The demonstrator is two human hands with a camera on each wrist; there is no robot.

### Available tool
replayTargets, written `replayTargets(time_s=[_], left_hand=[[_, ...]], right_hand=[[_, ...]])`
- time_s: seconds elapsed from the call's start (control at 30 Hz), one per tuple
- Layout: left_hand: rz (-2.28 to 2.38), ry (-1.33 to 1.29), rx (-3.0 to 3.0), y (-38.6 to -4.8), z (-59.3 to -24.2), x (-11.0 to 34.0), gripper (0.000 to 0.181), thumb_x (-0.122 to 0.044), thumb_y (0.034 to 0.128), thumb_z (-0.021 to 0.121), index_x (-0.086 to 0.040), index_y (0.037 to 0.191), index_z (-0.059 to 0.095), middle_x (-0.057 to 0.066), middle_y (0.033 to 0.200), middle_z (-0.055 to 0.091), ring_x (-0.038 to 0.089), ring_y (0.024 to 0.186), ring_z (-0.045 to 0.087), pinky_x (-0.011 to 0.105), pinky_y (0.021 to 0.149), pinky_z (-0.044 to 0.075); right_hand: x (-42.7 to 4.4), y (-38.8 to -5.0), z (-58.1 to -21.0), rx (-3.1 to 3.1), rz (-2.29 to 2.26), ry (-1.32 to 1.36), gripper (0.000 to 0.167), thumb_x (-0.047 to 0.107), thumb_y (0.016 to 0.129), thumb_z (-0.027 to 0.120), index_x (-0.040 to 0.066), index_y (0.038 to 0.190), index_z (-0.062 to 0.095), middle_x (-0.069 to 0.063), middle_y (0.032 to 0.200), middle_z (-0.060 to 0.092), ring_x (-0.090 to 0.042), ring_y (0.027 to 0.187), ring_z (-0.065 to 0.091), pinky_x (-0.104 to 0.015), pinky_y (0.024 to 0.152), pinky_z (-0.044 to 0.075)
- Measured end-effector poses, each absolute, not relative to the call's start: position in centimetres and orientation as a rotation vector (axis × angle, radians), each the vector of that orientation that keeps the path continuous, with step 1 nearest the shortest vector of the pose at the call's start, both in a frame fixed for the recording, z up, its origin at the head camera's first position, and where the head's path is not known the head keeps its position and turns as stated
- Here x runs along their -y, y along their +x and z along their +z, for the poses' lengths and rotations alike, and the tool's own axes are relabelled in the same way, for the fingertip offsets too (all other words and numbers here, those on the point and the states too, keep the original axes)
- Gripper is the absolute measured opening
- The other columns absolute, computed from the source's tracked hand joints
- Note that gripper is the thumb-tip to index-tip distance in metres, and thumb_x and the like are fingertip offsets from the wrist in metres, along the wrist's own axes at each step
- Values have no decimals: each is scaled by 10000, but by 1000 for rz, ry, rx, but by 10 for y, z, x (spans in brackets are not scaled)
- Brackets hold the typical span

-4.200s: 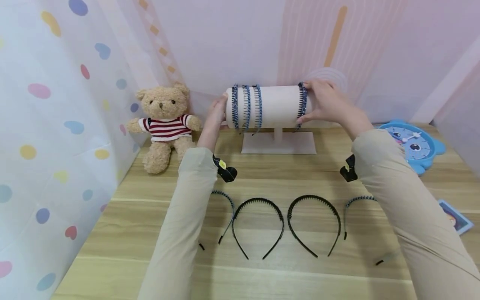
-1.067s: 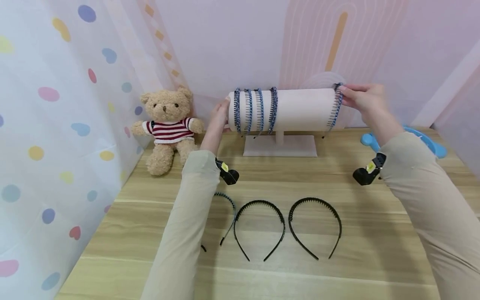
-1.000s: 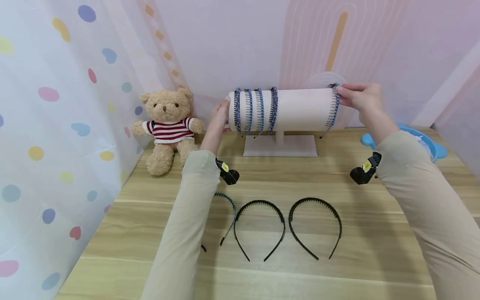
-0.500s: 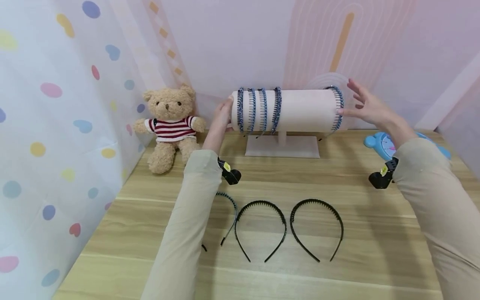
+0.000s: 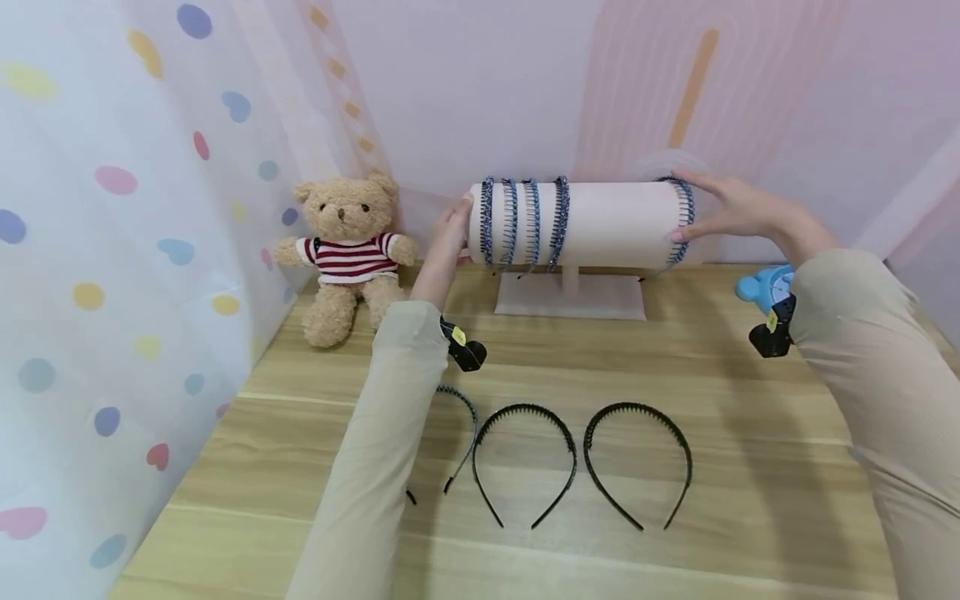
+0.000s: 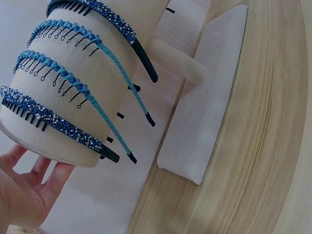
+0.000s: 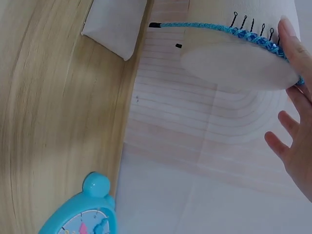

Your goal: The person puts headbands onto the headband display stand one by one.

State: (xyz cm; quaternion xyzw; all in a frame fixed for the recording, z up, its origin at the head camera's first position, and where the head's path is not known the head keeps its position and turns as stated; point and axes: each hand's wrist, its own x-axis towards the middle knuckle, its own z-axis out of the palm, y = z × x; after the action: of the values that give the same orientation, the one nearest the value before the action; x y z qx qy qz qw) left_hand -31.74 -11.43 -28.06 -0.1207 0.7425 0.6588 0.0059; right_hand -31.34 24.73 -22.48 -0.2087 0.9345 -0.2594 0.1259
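A white roll-shaped headband stand (image 5: 607,223) stands at the back of the table. Several blue toothed headbands (image 5: 561,223) sit around its left half, some glittery and some braided. My left hand (image 5: 447,236) holds the roll's left end, and its fingertips (image 6: 61,171) meet the end rim in the left wrist view. Around the right end hangs a braided blue headband (image 5: 686,221). My right hand (image 5: 738,210) pinches that band, index finger at the top and thumb at the front. In the right wrist view its other fingers (image 7: 277,145) hang loose beside the end.
Two dark toothed headbands (image 5: 525,410) lie on the wooden table (image 5: 600,558), with a blue headband (image 5: 467,400) partly hidden by the left sleeve. A teddy bear (image 5: 348,250) sits at left. A blue clock (image 5: 765,287) lies at right, partly covered by the right arm.
The glittery headband has moved left along the roll. The braided headband from the table's right is now on the right end. My right hand loosened from it, then took it lower and wider.
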Motion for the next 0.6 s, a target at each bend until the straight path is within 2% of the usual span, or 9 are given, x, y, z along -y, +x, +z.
replayTargets(time_s=[0.17,0.3,0.47,0.6], left_hand=[[2066,-394,-2311,-316,-279,113,562,-543,920,379,-163,1334,403,94,1299,492,262,1150,498,405,925,453],[2049,-403,-2327,-316,-279,113,557,-542,922,375,-167,1333,407,90,1295,498,249,1142,497,402,925,452],[2052,-399,-2321,-316,-279,112,559,-541,923,371,-169,1339,400,97,1298,497,246,1141,496,400,922,453],[2058,-403,-2320,-316,-278,112,566,-541,923,370,-168,1349,391,93,1309,482,247,1145,489,400,928,449]], right_hand=[[-234,-314,-225,-2795,-709,-636,994,377,758,728,160,1480,81,-193,1531,20,-433,1388,25,-647,1063,134],[-214,-316,-231,-2878,-687,-790,969,345,715,772,82,1454,204,-227,1497,176,-420,1368,146,-591,1082,173],[-192,-317,-233,-2983,-581,-866,921,375,700,775,51,1417,296,-200,1460,299,-391,1376,153,-553,1118,66],[-177,-318,-233,-3008,-501,-861,935,428,709,751,51,1423,281,-199,1474,272,-386,1390,112,-571,1110,30]])
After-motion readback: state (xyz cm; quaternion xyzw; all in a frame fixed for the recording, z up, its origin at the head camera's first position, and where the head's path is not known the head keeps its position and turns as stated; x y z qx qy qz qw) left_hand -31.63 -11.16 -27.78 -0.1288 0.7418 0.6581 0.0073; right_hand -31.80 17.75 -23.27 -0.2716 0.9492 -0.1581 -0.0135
